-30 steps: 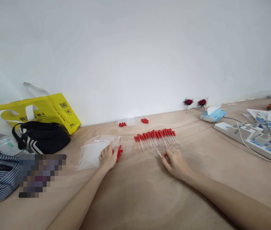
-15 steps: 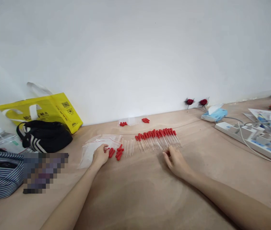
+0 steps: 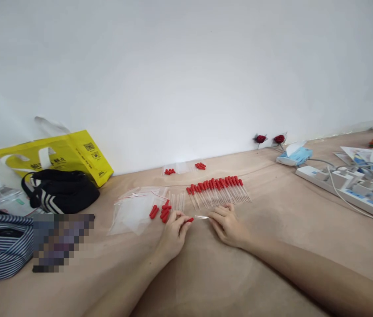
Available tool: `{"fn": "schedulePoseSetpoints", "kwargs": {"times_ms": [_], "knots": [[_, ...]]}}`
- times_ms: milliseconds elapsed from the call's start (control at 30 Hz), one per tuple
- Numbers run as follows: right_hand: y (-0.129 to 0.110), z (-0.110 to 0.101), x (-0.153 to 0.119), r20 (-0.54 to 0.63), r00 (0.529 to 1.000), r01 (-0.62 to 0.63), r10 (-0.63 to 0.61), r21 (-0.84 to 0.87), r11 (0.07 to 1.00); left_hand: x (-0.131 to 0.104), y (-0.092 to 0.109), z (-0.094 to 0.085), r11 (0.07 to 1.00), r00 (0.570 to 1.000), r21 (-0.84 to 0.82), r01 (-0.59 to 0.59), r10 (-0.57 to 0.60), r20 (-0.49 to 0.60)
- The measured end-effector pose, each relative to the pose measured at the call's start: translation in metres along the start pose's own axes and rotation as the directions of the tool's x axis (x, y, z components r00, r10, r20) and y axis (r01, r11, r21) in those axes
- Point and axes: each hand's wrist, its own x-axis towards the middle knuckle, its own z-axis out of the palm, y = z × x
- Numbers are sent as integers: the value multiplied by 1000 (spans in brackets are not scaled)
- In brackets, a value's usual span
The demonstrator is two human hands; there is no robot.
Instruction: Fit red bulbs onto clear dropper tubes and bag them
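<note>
Between the fingertips of my left hand (image 3: 175,231) is a red rubber dropper bulb (image 3: 190,219). My right hand (image 3: 228,225) pinches a clear glass dropper tube (image 3: 202,216), whose end points at the bulb with a small gap between them. Behind my hands lies a slanted row of droppers with red bulbs (image 3: 217,184). Several bare glass tubes (image 3: 180,201) lie left of that row, partly hidden by my left hand. Loose red bulbs (image 3: 154,211) sit on and beside clear zip bags (image 3: 128,215) at the left.
Small bags with red bulbs (image 3: 201,166) lie near the wall. On the left are a yellow bag (image 3: 74,152), a black pouch (image 3: 70,191) and a striped bag (image 3: 1,246). A power strip (image 3: 348,191) with cables, a tissue pack (image 3: 294,156) and papers occupy the right.
My left hand has moved right from the loose bulbs, bringing one red bulb toward the tube. My right hand has shifted slightly left and lower, and its tube now points left.
</note>
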Motion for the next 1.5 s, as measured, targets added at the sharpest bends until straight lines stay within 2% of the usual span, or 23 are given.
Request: {"fn": "schedulePoseSetpoints", "kwargs": {"times_ms": [200,433,667,900,1033,1167,1233,1333,1500], "knots": [[-1,2,1,-5,1000,20,-19,38,999,-1,2,3,996,999,-85,26,-22,47],[-1,2,0,25,999,25,-26,74,997,-3,7,3,997,999,-64,42,-40,33],[0,5,-2,23,992,124,-127,94,988,-2,5,3,996,999,-72,44,-42,29],[-5,1,-3,83,985,139,-151,138,981,-1,7,0,997,998,-76,17,-13,61],[-2,-4,-1,110,971,204,-214,96,974,-4,8,-2,996,997,-90,-24,31,77],[2,-6,1,110,938,336,-330,-39,941,-6,9,-3,995,986,-64,-73,81,143],[2,-6,1,105,930,362,-353,-91,928,-7,11,-3,994,983,-47,-101,107,148],[0,-5,0,83,941,334,-327,-93,938,-7,13,-3,989,979,-46,-142,147,138],[-8,-2,0,61,968,242,-241,-5,970,-8,13,-2,981,973,-25,-194,196,124]]}}
